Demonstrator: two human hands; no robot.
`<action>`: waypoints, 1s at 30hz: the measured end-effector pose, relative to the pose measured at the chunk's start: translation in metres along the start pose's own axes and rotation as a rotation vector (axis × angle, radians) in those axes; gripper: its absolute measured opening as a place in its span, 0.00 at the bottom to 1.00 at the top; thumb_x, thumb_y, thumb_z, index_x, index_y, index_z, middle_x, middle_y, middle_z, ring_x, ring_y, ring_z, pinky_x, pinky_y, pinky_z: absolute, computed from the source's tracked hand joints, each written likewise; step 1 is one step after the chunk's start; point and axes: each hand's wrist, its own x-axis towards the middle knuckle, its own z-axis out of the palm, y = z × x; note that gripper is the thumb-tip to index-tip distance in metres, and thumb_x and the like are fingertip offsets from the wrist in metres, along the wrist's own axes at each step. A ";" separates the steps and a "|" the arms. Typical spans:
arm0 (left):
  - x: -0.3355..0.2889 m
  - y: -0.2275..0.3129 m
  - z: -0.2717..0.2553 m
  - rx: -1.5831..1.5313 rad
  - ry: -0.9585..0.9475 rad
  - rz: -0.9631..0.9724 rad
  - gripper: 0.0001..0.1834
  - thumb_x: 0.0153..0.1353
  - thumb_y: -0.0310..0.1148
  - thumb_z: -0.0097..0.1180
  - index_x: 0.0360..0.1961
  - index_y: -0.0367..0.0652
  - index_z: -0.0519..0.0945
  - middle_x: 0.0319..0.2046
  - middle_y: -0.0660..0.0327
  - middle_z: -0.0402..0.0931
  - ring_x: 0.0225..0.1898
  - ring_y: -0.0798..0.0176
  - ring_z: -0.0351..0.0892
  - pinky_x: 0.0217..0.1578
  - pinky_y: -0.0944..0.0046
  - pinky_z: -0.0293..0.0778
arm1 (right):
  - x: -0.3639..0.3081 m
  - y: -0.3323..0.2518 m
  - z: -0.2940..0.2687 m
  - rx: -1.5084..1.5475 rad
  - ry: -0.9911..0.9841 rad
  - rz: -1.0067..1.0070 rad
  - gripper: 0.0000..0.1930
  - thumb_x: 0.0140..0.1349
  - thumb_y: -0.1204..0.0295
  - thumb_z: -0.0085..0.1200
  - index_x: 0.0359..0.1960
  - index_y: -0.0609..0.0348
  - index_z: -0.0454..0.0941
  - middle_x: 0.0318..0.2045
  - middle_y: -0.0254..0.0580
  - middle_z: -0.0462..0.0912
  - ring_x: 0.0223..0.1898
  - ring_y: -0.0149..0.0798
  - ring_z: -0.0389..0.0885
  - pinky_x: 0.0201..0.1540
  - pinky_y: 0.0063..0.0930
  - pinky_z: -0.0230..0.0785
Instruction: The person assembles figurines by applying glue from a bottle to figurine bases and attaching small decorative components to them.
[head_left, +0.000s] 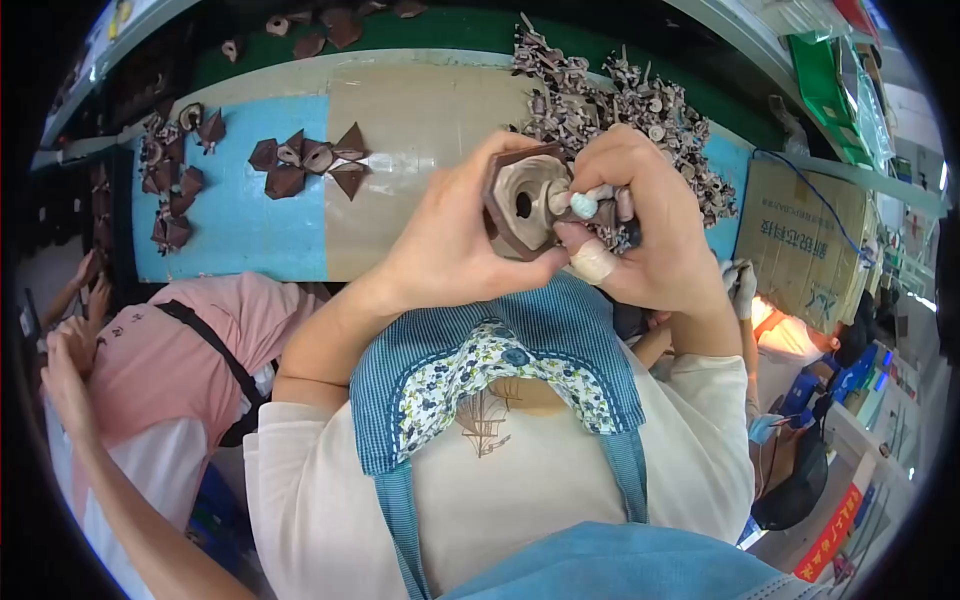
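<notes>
My left hand (455, 240) grips a brown octagonal part (520, 205) with a round hole in its middle, held up above my chest. My right hand (640, 225) is closed around a small tool with a pale blue-grey tip (583, 205), pressed against the face of the part beside the hole. One finger of the right hand wears a beige bandage (592, 262). Just behind both hands, a heap of small brown pieces (625, 105) lies on the bench.
Brown flat shapes (310, 160) lie on the blue and tan bench top (250, 225), more at its left end (175, 185). A person in a pink shirt (170, 340) sits at my left. A cardboard box (805, 245) stands at the right.
</notes>
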 end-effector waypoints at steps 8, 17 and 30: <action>-0.002 0.002 0.006 0.166 0.054 0.075 0.35 0.38 0.34 0.71 0.47 0.36 0.68 0.36 0.51 0.78 0.38 0.50 0.81 0.38 0.59 0.76 | 0.015 -0.019 -0.004 -0.442 -0.224 -0.271 0.18 0.37 0.79 0.61 0.33 0.61 0.68 0.28 0.45 0.71 0.29 0.47 0.71 0.31 0.35 0.64; 0.006 -0.007 0.014 0.196 0.004 0.138 0.35 0.37 0.35 0.72 0.46 0.36 0.68 0.36 0.51 0.78 0.37 0.48 0.81 0.37 0.58 0.76 | 0.004 0.001 0.001 -0.129 -0.132 -0.254 0.19 0.31 0.82 0.59 0.28 0.60 0.64 0.26 0.44 0.67 0.27 0.46 0.70 0.29 0.36 0.62; 0.016 -0.004 0.014 0.284 -0.062 0.302 0.33 0.36 0.36 0.72 0.43 0.38 0.69 0.33 0.54 0.78 0.33 0.50 0.81 0.32 0.58 0.76 | -0.010 0.004 0.006 -0.154 0.018 -0.294 0.19 0.32 0.82 0.59 0.29 0.60 0.66 0.25 0.43 0.68 0.25 0.45 0.70 0.26 0.34 0.61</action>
